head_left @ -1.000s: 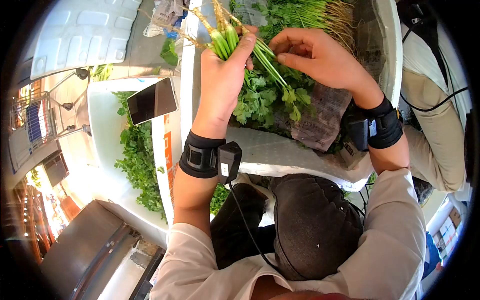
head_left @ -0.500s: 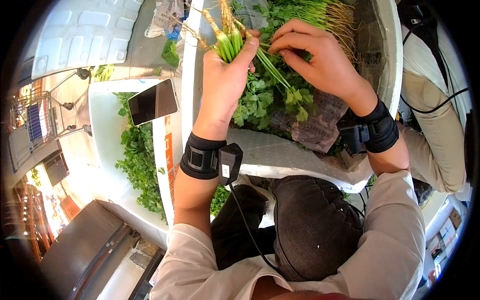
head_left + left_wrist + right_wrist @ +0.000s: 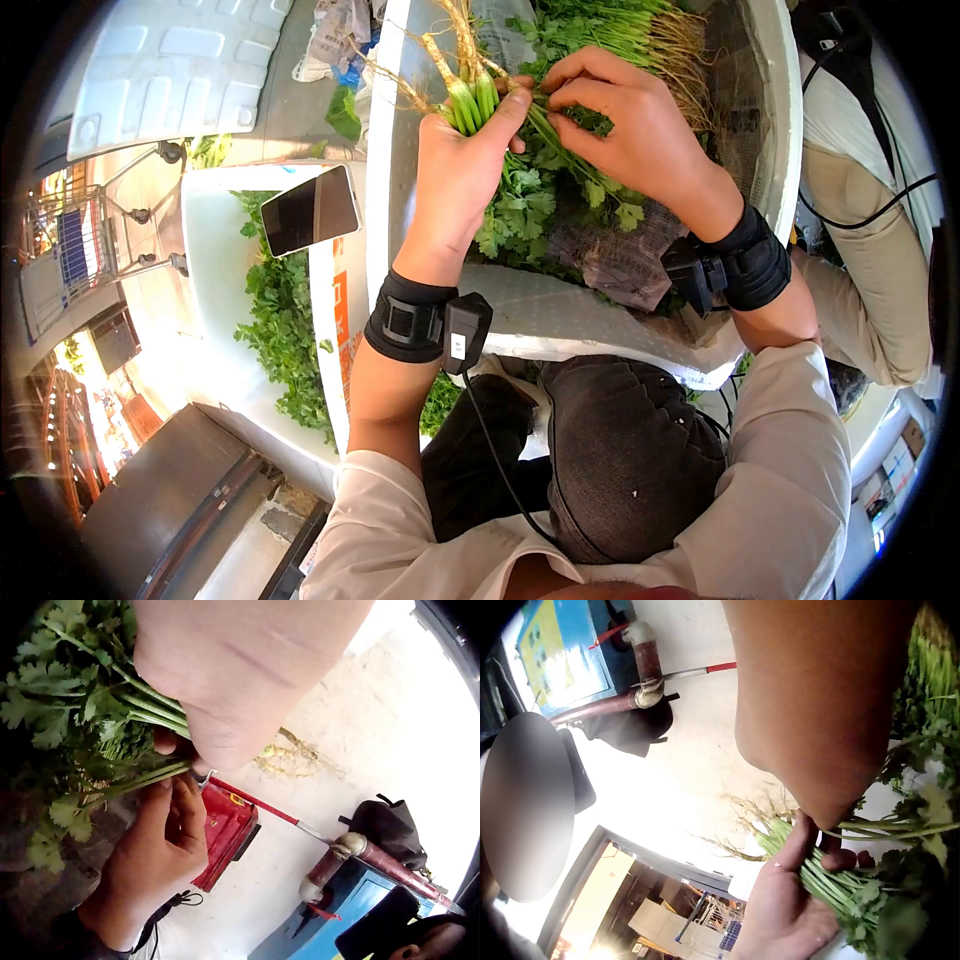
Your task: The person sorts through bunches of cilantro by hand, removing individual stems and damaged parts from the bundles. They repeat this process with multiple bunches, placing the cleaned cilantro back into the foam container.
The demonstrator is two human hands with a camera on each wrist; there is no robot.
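Note:
In the head view my left hand [image 3: 462, 170] grips a small bunch of coriander [image 3: 478, 98] by its pale green stems, roots pointing up and away. My right hand [image 3: 640, 120] is close beside it, thumb and fingertips pinching thin coriander stems that lean out to the right. The left wrist view shows these stems [image 3: 154, 777] between the right fingertips, with leaves hanging off to the left. From the right wrist, the left thumb lies across the held stems [image 3: 821, 881], and pale roots [image 3: 742, 851] stick out past it.
Below the hands, a white foam box [image 3: 560, 310] contains leafy coriander, rooted bunches [image 3: 680, 60] and newspaper [image 3: 625, 262]. Left of it stands another foam box with greens [image 3: 280, 340], a phone [image 3: 310, 212] on its edge. A person's trousered leg [image 3: 865, 270] is at the right.
My left hand and its bunch have shifted slightly right. The right wrist has turned a little, and the thin stems between the hands have swung to the right.

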